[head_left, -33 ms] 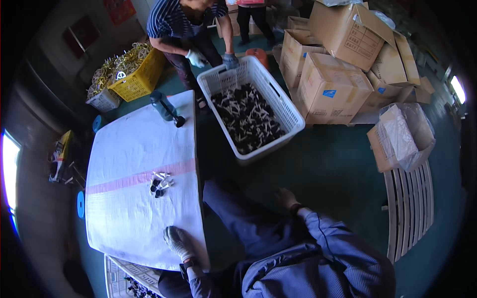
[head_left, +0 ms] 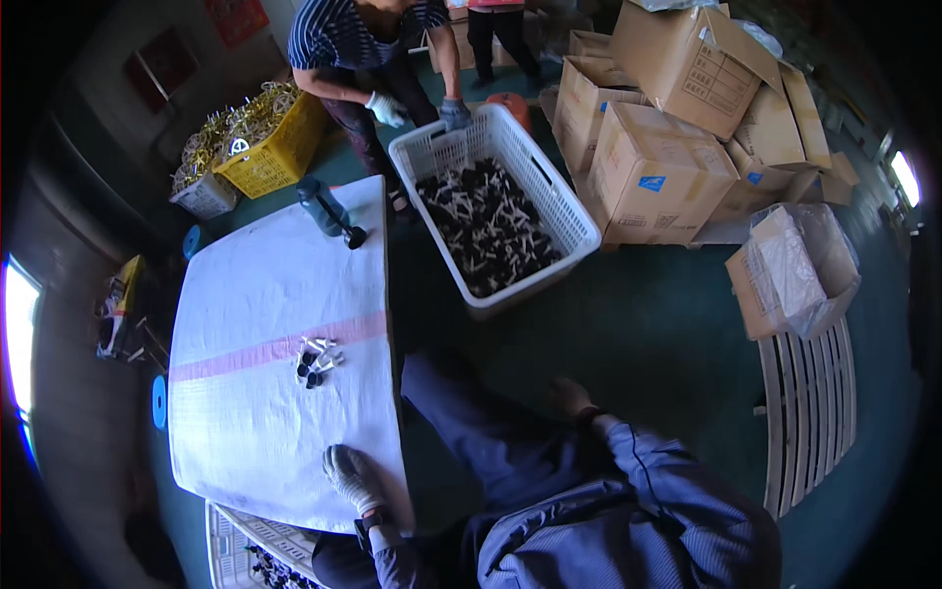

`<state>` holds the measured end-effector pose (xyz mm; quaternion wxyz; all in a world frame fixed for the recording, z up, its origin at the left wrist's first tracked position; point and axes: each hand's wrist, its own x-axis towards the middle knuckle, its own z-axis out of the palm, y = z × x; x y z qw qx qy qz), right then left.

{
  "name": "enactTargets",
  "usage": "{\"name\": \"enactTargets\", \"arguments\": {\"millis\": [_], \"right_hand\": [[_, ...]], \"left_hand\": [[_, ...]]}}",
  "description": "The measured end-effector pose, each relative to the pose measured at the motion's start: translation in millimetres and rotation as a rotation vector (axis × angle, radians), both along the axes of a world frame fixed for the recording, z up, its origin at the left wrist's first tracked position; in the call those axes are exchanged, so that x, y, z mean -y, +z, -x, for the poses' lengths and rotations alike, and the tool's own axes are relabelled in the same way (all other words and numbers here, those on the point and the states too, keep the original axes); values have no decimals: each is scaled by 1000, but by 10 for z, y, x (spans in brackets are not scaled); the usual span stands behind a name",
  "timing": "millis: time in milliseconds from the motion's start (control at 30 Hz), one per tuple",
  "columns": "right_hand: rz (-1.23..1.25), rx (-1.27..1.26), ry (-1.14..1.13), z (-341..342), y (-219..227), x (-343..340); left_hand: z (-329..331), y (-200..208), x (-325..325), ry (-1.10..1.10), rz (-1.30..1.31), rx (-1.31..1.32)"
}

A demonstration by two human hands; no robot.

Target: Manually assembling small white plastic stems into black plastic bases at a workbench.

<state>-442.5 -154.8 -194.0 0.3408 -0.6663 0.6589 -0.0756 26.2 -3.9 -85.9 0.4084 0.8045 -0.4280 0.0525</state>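
My left hand [head_left: 354, 478], in a pale knit glove, rests flat on the white tabletop [head_left: 265, 432] near its right edge, fingers stretched out and holding nothing. Farther up the table, beside a pink stripe, lies a small pile of silver-and-black parts [head_left: 316, 363], apart from the glove. My bare right hand [head_left: 569, 397] hangs beside my right leg over the dark green floor; it is dim and blurred, so its fingers are unclear. Ahead, a co-worker's gloved hand grips the far rim of a large white plastic basket [head_left: 469, 302], which holds many black-and-silver parts [head_left: 486, 226].
A dark teal bottle [head_left: 319, 204] stands at the table's far end. Cardboard boxes [head_left: 662, 177] are stacked at the right, above a slatted wooden pallet [head_left: 810, 412]. A yellow crate [head_left: 265, 175] of gold-coloured parts sits far left. Another white basket [head_left: 224, 545] stands below the table's near edge.
The large white basket has shifted slightly away from me, with the co-worker's hand still on its rim. My right hand has dropped a little; my left hand stays put.
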Motion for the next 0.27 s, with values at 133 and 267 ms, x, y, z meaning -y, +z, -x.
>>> {"name": "enactTargets", "arguments": {"millis": [133,267], "right_hand": [[-187,-106,324,714,-663,-660],[-295,-42,241,1003,-682,-1434]], "left_hand": [[160,114,203,-46,-32,25],[81,163,46,-23,-46,38]]}}
